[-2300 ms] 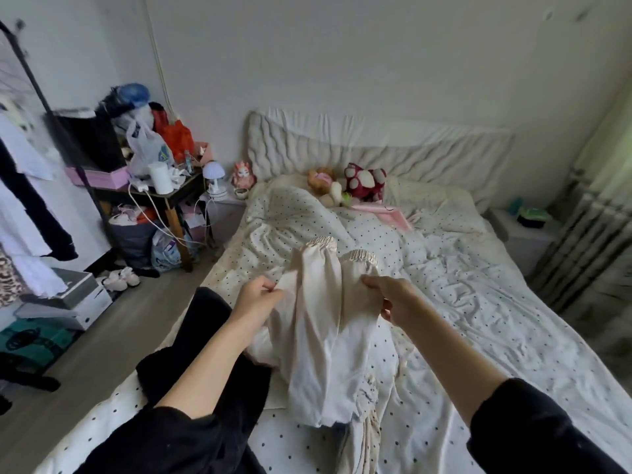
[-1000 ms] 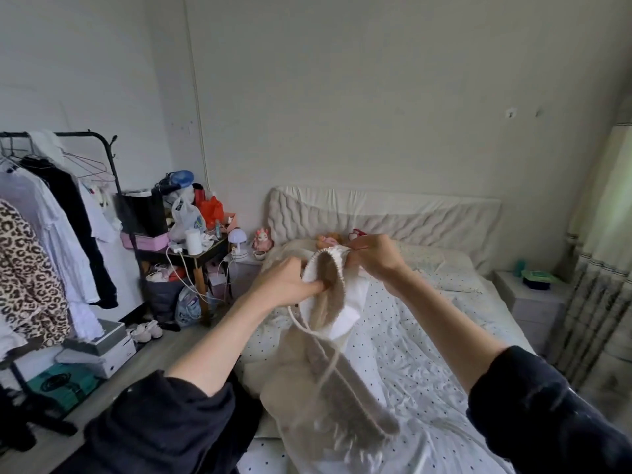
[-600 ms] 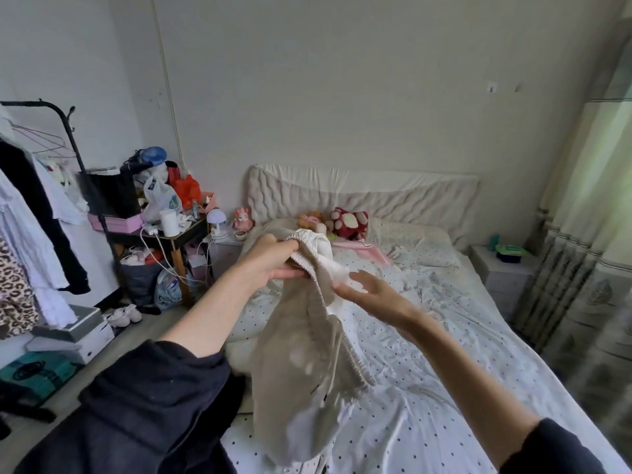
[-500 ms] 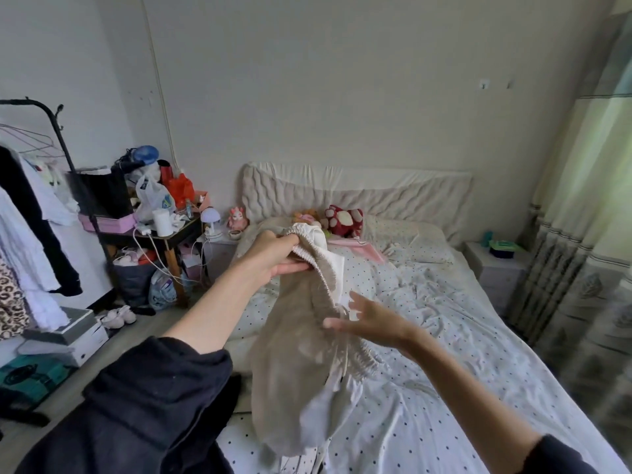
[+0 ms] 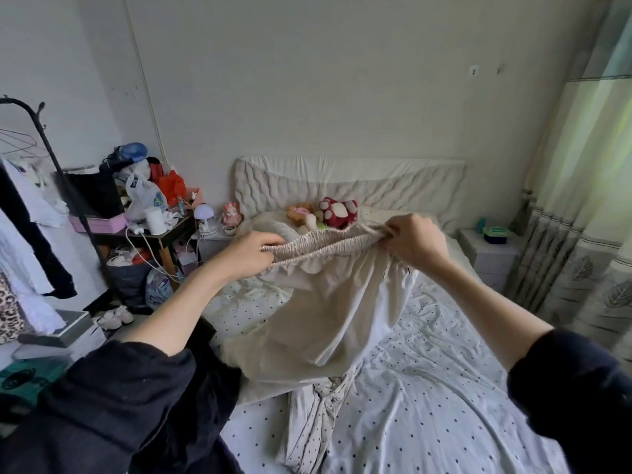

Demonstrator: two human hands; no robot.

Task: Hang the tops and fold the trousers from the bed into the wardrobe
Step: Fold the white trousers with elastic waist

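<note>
While the polka-dot bed point(image 5: 427, 398) fills the lower centre and right of the frame, we see cream trousers point(image 5: 328, 309) held up above it at mid-frame, their legs hanging down onto the sheet. Our left hand point(image 5: 248, 256) grips one end of the gathered elastic waistband point(image 5: 318, 242), fingers curled round it; our right hand point(image 5: 415, 241) pinches the other end, pulling it taut. At far left stands a black clothes rack point(image 5: 51, 159) with hanging garments; stuffed toys point(image 5: 337, 213) sit by the headboard.
</note>
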